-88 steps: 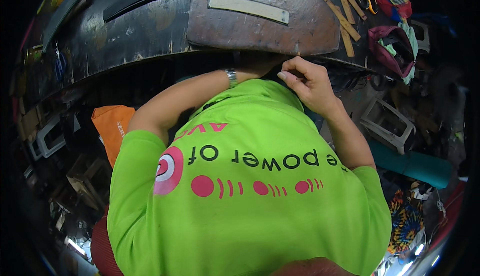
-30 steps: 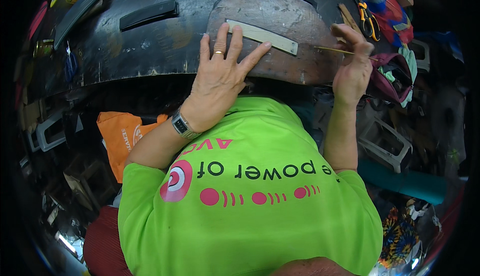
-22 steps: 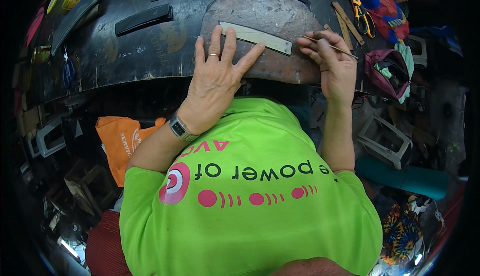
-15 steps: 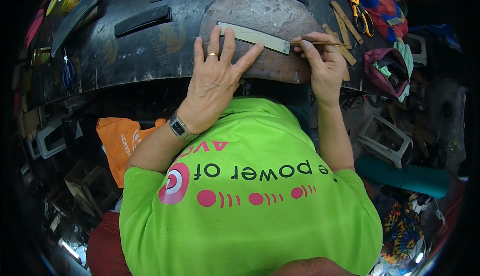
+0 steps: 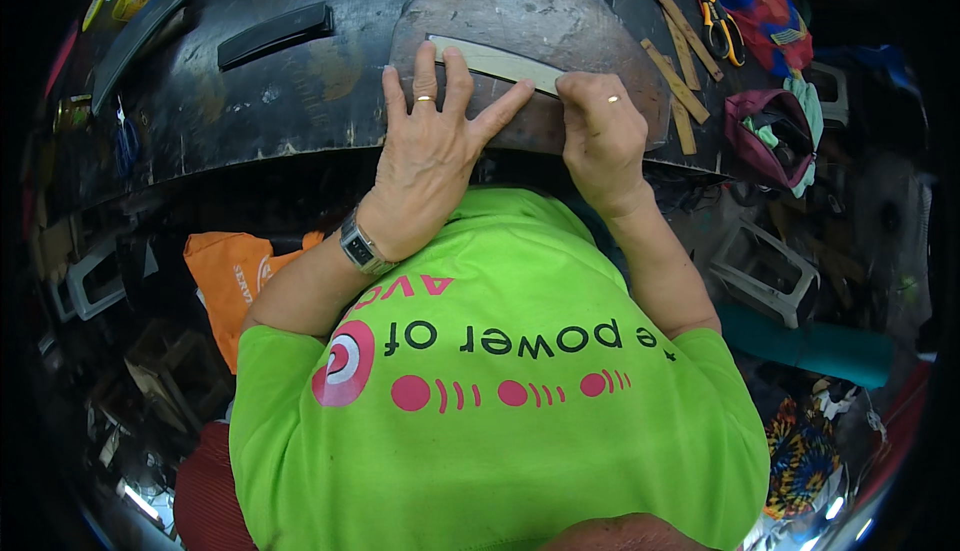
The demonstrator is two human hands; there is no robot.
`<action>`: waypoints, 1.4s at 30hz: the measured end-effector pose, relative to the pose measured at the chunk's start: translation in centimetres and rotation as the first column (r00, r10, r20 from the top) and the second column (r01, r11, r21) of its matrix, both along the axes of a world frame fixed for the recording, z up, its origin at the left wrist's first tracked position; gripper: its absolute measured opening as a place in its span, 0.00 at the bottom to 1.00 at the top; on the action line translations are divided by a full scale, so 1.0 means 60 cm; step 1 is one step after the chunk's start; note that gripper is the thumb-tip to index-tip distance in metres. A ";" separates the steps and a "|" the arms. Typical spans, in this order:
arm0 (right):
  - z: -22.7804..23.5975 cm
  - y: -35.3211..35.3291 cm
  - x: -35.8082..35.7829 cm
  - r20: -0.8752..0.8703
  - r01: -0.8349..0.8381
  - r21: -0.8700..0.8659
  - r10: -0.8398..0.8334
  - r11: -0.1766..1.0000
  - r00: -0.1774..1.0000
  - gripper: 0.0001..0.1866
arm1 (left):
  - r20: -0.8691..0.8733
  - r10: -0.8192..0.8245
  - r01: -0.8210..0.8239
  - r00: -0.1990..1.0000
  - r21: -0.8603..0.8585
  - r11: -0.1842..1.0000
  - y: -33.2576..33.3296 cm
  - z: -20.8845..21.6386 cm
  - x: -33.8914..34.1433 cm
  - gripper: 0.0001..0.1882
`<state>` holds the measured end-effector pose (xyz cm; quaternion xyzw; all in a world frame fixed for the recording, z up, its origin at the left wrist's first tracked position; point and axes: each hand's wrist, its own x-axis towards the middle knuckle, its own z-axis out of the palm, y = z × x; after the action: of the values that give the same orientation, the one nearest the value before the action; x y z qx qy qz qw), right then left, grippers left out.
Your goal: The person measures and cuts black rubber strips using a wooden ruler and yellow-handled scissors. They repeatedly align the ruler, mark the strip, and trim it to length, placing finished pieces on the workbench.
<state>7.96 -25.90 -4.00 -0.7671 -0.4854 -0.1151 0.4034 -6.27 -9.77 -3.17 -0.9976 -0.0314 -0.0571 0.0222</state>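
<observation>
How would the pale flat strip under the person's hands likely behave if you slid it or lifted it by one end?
The strip looks thin and flat, so probably light and somewhat bendy. Lying flat on the brown board, it shouldn't roll. The left hand presses beside it and the right hand covers its end, suggesting it slides easily.

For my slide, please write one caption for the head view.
Left hand presses a pale strip on a brown board; right hand at its end.

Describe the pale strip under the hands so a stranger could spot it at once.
Start at the dark curved workbench, then the brown rounded slab on it. Across the slab lies the pale strip, pinned between the left hand and right hand. It is lighter and wider than the brown sticks nearby.
</observation>
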 end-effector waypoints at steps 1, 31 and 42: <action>0.001 -0.004 0.003 -0.158 0.028 0.016 -0.025 0.999 0.987 0.06 | 0.006 0.003 -0.003 1.000 0.002 1.000 -0.001 0.000 0.002 0.43; 0.032 0.001 0.028 -0.359 0.007 -0.013 -0.011 1.000 0.933 0.11 | 0.108 -0.031 0.066 0.994 -0.339 0.938 0.068 0.063 0.032 0.26; 0.033 0.014 0.024 -0.113 0.014 -0.167 -0.033 0.986 0.993 0.10 | 0.190 -0.079 0.173 0.979 -0.553 0.815 0.107 0.039 0.065 0.16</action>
<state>9.40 -25.08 -2.01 -0.8090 -0.4602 -0.0345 0.3641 -2.39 -3.35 -0.86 -0.9511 0.0176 -0.1258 -0.2814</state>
